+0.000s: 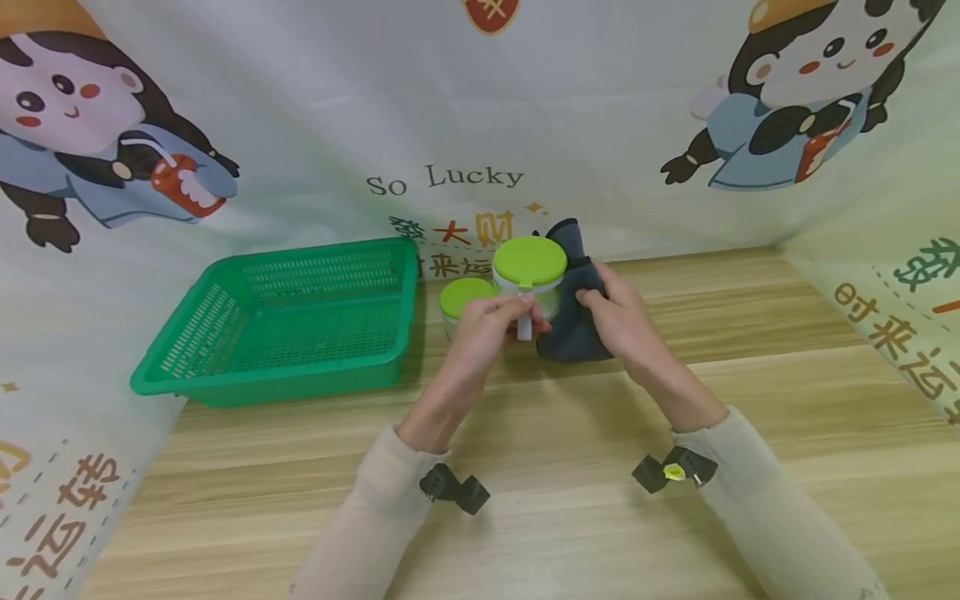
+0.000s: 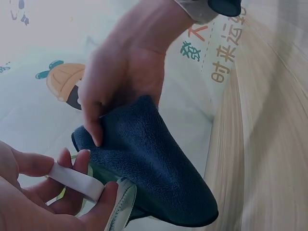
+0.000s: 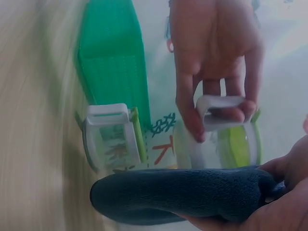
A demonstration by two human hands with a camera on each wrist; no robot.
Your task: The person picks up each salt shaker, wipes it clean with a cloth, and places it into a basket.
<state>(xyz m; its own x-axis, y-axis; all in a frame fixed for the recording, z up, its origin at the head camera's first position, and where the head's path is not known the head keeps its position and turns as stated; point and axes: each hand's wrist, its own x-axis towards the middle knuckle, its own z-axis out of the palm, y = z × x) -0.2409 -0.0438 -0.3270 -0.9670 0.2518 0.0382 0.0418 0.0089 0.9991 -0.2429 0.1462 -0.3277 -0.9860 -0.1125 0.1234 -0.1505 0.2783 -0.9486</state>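
Observation:
My left hand [image 1: 483, 333] grips the white handle [image 2: 79, 182] of a clear jar with a bright green lid [image 1: 529, 260]. The jar is held up off the table, its lid facing up in the head view. In my right hand [image 1: 622, 321] is a dark blue-grey cloth [image 1: 573, 329], pinched with the thumb in front and laid against the jar's right side. A large part of the jar is hidden by the cloth in the left wrist view. Behind my left hand stands a second jar [image 3: 108, 139] with a green lid and white handle.
A green plastic basket [image 1: 300, 387] with slotted walls sits at the back left of the wooden table [image 1: 555, 500]. A printed white sheet [image 1: 322, 100] hangs behind the table and along its sides, close behind the jars.

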